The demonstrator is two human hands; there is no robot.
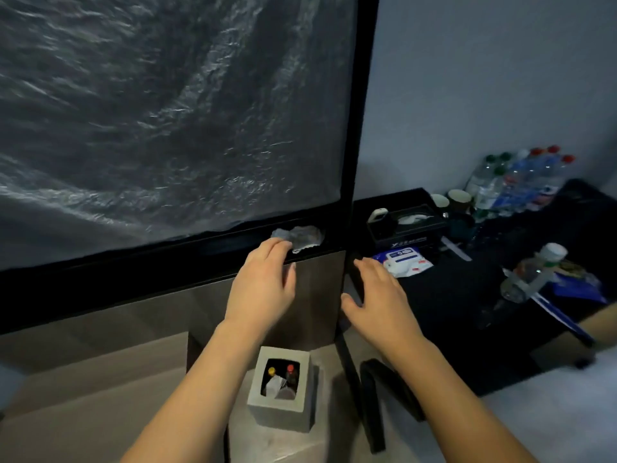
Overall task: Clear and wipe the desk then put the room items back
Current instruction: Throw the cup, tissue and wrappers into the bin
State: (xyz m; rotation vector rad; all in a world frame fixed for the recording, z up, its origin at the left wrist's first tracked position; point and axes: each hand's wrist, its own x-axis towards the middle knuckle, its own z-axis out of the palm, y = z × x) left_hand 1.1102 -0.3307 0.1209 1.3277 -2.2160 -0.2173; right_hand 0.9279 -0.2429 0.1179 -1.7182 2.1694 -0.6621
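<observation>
At the lower edge of the big screen (167,111) we have our left hand (263,279), palm down, its fingertips pressing a crumpled grey-white cloth (298,238) against the black bottom frame. Whether those fingers truly pinch the cloth or merely push on it we cannot tell. Our right hand (377,295) hangs just to the right of it, fingers spread and released, gripping nothing, close to the screen's black vertical edge.

Below and between our forearms a square grey bin (283,406) stands on the floor, with two small bottles, one yellow-capped and one red-capped, and some crumpled paper inside.

Just beyond the right hand, on the dark tabletop (467,312), lies a white and blue packet (405,262). Farther out sits a black tissue box (405,225) with a small white device at its left corner, and two cups (459,197) behind it. Well to the right of the right hand a clear bottle with a white cap (534,272) lies tilted beside some blue items, and a cluster of water bottles (521,182) with red and green caps stands against the wall.
</observation>
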